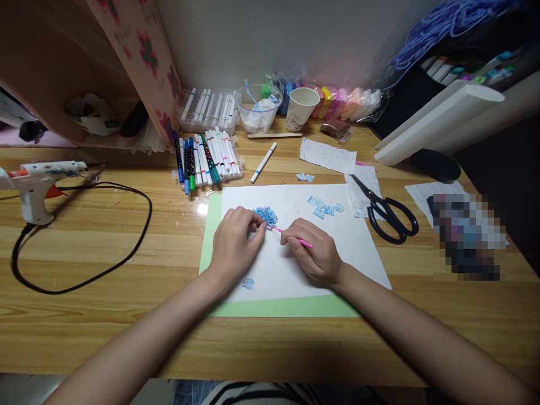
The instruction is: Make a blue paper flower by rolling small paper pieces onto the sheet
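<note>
The right hand (313, 247) clamps a slim pink stick (305, 243) whose slip could tear the blue paper tuft (266, 214) the left hand (237, 239) pinches.

A thin pink tool (305, 243) slants low over the white sheet (274, 264), its tip just beside a rounded, bristly blue tuft (265, 214), with blue-striped scraps (319, 213) lying loose, several right of the tuft, one nearer the sheet's front edge.

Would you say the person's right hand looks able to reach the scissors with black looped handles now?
Probably yes: nothing stands between the right hand and the scissors, though the hand would likely need to let go of the slim pink stick first.
</note>
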`<state>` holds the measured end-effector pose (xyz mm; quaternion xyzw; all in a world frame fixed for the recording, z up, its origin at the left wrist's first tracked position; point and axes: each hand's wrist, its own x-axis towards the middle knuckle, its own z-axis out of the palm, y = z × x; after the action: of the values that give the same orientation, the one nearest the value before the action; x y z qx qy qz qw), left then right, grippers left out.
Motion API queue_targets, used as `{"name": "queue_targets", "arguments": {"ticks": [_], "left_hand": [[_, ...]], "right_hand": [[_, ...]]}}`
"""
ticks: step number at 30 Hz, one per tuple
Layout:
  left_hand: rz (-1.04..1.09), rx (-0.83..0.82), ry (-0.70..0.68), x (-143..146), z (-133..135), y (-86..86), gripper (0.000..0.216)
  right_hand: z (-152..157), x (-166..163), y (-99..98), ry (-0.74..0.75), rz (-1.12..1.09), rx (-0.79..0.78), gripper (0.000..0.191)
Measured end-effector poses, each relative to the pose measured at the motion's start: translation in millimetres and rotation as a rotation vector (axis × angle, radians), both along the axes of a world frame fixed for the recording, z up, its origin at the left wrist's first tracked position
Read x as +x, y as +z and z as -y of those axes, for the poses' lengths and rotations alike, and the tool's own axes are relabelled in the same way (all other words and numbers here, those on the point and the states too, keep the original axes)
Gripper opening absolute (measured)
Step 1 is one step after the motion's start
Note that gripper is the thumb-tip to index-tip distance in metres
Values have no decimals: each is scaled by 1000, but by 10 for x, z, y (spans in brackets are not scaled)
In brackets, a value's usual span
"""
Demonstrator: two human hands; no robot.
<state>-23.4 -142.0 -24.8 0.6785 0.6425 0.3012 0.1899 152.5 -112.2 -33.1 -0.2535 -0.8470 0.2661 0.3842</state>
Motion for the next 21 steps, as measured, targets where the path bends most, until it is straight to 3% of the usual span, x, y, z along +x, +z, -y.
{"name": "queue_targets", "arguments": {"ticks": [11, 21], "left_hand": [[42, 4, 179, -223, -122, -20, 9], [-97, -14, 138, -222, -126, -63, 10]], "right_hand": [[13, -28, 13, -83, -6, -22, 21], [31, -48, 0, -192, 8, -28, 22]]}}
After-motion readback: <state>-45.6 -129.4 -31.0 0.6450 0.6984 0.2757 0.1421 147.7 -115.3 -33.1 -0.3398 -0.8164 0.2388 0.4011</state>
